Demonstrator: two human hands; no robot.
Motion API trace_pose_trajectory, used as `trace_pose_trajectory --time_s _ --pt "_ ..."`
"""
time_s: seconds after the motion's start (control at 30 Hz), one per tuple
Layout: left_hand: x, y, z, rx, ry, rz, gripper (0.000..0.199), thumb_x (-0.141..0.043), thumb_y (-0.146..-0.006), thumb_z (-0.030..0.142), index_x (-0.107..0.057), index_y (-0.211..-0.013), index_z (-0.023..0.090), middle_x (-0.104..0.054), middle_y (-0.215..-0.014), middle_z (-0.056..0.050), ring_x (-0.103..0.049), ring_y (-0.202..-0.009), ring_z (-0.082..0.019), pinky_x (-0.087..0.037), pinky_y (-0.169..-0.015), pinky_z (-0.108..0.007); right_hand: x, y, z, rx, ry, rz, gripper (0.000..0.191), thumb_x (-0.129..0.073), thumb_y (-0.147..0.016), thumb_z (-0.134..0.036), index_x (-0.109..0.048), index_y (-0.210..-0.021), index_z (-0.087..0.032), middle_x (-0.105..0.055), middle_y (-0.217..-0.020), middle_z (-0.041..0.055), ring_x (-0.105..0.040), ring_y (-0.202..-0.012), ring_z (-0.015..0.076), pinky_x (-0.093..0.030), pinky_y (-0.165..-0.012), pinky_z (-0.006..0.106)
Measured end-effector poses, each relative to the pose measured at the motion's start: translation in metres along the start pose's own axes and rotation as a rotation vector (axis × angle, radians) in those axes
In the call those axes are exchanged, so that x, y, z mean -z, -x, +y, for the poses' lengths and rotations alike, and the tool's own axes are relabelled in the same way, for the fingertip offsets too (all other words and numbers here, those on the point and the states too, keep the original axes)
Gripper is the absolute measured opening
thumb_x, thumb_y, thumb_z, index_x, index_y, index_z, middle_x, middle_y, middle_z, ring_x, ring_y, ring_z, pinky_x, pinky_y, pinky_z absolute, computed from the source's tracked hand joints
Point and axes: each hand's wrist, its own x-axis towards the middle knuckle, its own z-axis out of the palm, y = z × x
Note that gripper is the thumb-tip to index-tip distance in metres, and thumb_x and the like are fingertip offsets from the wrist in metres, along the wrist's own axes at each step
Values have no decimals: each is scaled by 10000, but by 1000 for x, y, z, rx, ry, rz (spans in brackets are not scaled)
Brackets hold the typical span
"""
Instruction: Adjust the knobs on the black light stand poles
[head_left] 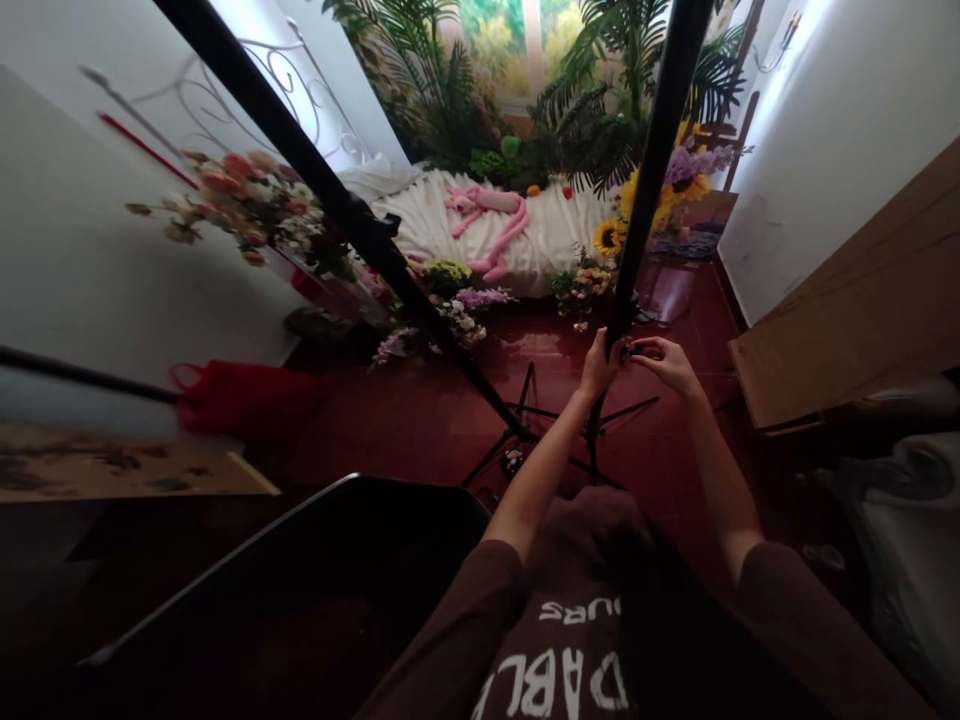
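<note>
My left hand (598,368) is wrapped around the black pole of a light stand (646,190) that rises on the right. Just to its right, the fingers of my right hand (666,362) pinch a small black knob (628,352) on the side of that pole. The stand's thin legs are spread on the floor below. A second black stand (300,150) leans across the view from the upper left, its legs close to those of the first. Neither hand touches this second stand.
Ahead is a white-draped platform (555,235) with a pink plush toy (495,215). Flowers (247,195) and sunflowers (611,237) flank it. A red bag (225,395) lies at left, a dark open container (360,560) in front. A brown board (847,300) and rolled material (922,500) stand right.
</note>
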Motion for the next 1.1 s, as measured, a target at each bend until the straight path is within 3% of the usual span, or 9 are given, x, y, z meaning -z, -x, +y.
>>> trace_pose_trajectory --time_s 0.23,0.33,0.53,0.63,0.8,0.93,1.1 --pt "-1 1 3 37 -14 26 400 -501 -946 503 -566 -1160 172 -687 -978 -103 -670 -866 -182 -532 -814 -299 -35 18 1 135 9 286 138 -682 -717 -105 -652 -731 -239 -754 -939 14 -688 -982 201 -518 -978 400" --pt "0 1 4 37 -11 11 366 -505 -949 481 -558 -1133 170 -686 -970 -98 -671 -862 -181 -527 -808 -294 -44 28 -3 165 47 306 192 -638 -726 -75 -677 -771 -257 -741 -1076 21 -641 -1131 211 -434 -1094 432" --pt "0 2 6 37 43 -32 296 -485 -964 407 -522 -1159 188 -683 -1008 -83 -674 -888 -163 -539 -814 -286 -59 34 -12 158 -51 311 285 -726 -765 -295 -659 -1041 -285 -673 -1230 50 -563 -1239 222 -335 -1181 451" --pt "0 3 6 51 83 -48 308 -478 -966 397 -513 -1183 181 -682 -1017 -93 -669 -876 -166 -548 -810 -299 -71 24 -12 168 5 372 288 -746 -769 -359 -651 -1030 -284 -680 -1191 57 -555 -1244 234 -307 -1198 452" --pt "1 1 1 95 95 -46 403 -504 -950 451 -545 -1188 129 -676 -1074 -142 -656 -937 -192 -536 -882 -340 -84 0 -10 142 115 418 243 -705 -803 -468 -629 -926 -272 -684 -1119 89 -526 -1256 271 -398 -1118 456" --pt "2 0 -1 145 128 -32 501 -556 -913 499 -553 -1213 98 -671 -1116 -161 -655 -994 -210 -521 -922 -351 -82 -9 -15 264 242 459 360 -639 -832 -579 -628 -893 -224 -693 -983 113 -618 -1065 281 -486 -969 440" --pt "4 1 1 75 139 -61 475 -517 -928 514 -529 -1246 161 -673 -1081 -120 -658 -932 -184 -519 -861 -310 -73 -22 -56 452 334 504 432 -540 -904 -612 -661 -975 -204 -702 -968 89 -652 -1006 248 -510 -880 372"
